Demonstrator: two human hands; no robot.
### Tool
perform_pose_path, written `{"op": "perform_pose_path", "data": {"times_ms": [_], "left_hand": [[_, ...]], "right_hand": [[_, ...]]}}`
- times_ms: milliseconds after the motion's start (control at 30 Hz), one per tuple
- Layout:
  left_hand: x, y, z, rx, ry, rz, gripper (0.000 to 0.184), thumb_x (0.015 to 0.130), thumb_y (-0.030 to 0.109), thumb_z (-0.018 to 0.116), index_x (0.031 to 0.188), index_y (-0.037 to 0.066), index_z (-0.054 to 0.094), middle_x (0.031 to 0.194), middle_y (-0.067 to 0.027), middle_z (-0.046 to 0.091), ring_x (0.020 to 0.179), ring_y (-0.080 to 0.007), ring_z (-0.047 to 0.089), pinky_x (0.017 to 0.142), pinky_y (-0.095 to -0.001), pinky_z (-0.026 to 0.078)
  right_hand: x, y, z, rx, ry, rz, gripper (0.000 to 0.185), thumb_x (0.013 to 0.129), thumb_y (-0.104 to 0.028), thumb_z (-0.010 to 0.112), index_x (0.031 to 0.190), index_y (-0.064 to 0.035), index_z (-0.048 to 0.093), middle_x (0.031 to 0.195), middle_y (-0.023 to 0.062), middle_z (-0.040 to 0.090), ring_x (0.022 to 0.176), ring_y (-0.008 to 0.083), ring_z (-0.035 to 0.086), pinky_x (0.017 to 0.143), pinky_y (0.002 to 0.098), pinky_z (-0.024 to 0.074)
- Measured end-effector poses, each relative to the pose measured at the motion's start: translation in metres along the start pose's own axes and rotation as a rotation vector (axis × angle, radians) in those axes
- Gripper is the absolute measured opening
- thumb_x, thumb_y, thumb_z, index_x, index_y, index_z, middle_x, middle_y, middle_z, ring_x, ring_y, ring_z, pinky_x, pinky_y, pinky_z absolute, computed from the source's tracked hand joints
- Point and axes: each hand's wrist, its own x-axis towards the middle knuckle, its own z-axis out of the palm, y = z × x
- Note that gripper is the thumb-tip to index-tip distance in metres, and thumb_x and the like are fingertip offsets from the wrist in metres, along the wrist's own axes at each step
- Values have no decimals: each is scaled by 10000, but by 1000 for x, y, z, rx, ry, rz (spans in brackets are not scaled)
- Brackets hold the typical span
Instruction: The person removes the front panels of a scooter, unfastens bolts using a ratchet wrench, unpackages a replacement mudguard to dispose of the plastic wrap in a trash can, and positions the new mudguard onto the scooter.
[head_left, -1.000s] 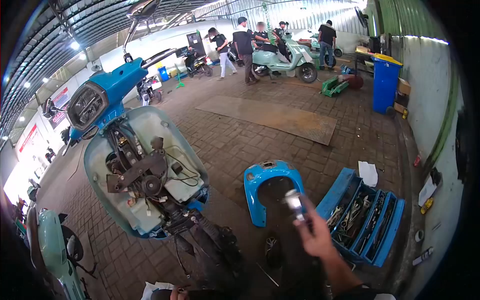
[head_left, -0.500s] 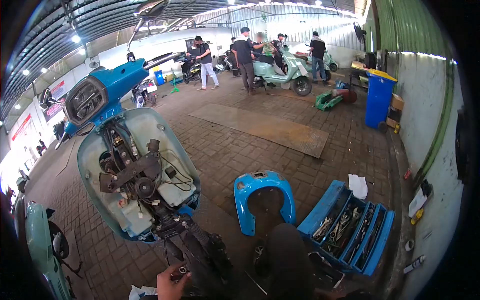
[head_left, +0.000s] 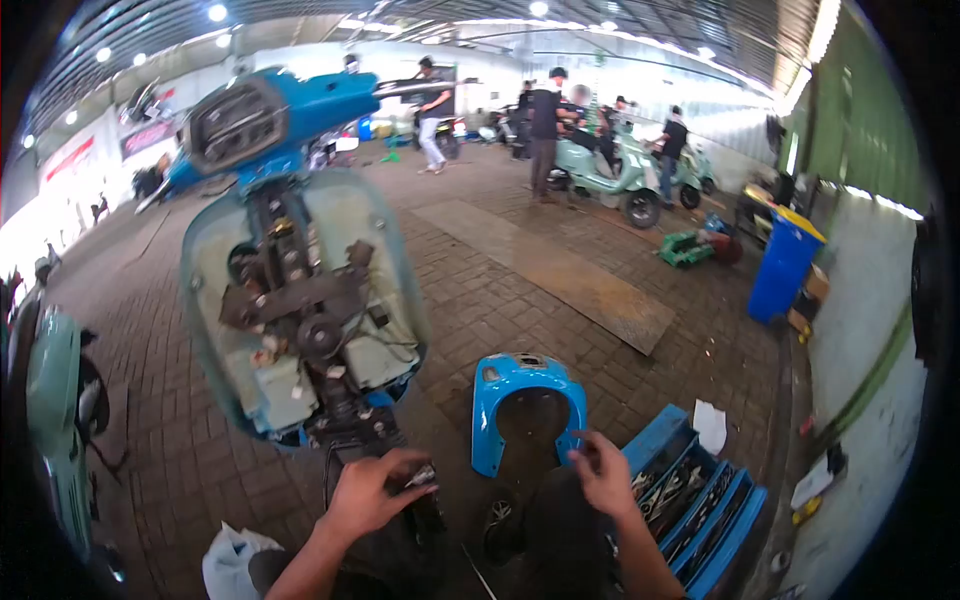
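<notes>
My left hand (head_left: 362, 497) is over the dark frame (head_left: 345, 430) of a partly stripped scooter, its thumb and fingers closed on a small shiny metal part (head_left: 421, 477) whose kind I cannot make out. In front of it, the scooter's blue handlebar cover (head_left: 300, 110) and pale green leg shield (head_left: 215, 310) stand upright, with wiring and a dark bracket exposed. My right hand (head_left: 605, 478) hovers between a blue U-shaped body panel (head_left: 487, 420) and the blue toolbox (head_left: 650, 440), its fingers slightly bent and apart; nothing shows in them.
Wrenches and other tools fill the toolbox trays. A white bag (head_left: 232, 562) lies at the lower left, near a green scooter (head_left: 55, 380). A metal plate (head_left: 560, 275) lies on the brick floor. A blue bin (head_left: 785, 265) stands by the wall; several people work on scooters behind.
My view has turned, shifting the scene. My left hand has risen and moved right with a small metal piece in its fingers. My right hand has come into view beside the toolbox.
</notes>
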Motion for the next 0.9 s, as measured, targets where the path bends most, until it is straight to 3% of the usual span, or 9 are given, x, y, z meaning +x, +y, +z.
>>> {"op": "perform_pose_path", "data": {"times_ms": [100,133,233,333,433,500,533,600,900], "left_hand": [[2,-16,14,-114,136,-43,589,846,267,860,1359,139,600,931,-102,777,868,-299,776,782,-400,606],[3,-24,14,-125,163,-85,589,846,267,860,1359,139,600,931,-102,777,868,-299,776,782,-400,606],[2,-42,1,-12,203,-62,690,845,259,849,1445,156,525,942,-88,774,903,-315,765,797,-421,596],[12,-48,-20,14,287,-237,744,850,245,834,1495,157,474,964,-80,772,946,-325,752,800,-438,591],[13,-56,-32,-88,410,-284,675,858,231,836,1441,86,528,956,-100,768,862,-285,766,772,-409,595],[12,-73,-34,190,357,-314,523,874,296,818,1299,62,624,924,-105,772,837,-302,761,766,-415,596],[8,-86,-33,198,348,-309,360,894,348,792,1082,54,703,874,-116,767,790,-320,746,743,-428,585],[-2,-99,-36,236,265,-361,333,893,353,791,1023,57,711,855,-125,759,772,-327,738,728,-438,578],[-24,-132,-57,280,183,-558,372,943,389,735,788,50,716,675,-138,692,714,-360,709,659,-463,533]], "right_hand": [[26,-104,54,246,-411,-169,355,945,-183,760,1266,-48,690,1123,175,727,996,305,728,792,364,571],[28,-126,80,241,-394,-346,329,950,-198,765,1235,-44,709,1083,161,739,950,274,738,766,346,571],[48,-142,148,223,-504,-406,317,948,-176,770,1218,-19,713,1037,157,752,916,243,743,769,340,571],[71,-159,184,596,-692,-64,292,932,-135,778,1173,14,707,1016,162,760,883,226,742,762,337,567],[88,-157,220,642,-519,-122,258,920,-99,781,1128,31,703,1030,172,765,882,219,743,756,341,561],[102,-155,234,453,-366,-279,217,901,-84,775,1066,26,688,1003,186,754,876,297,748,755,389,564],[108,-147,243,285,-308,-406,208,892,-81,769,1047,22,677,979,195,742,880,344,737,758,420,562],[112,-135,258,132,-274,-526,184,872,-75,751,1002,0,645,937,217,707,888,449,691,756,490,552],[110,-134,273,113,-224,-561,155,889,-91,742,1024,-25,705,979,189,715,887,420,702,738,474,559]]}}
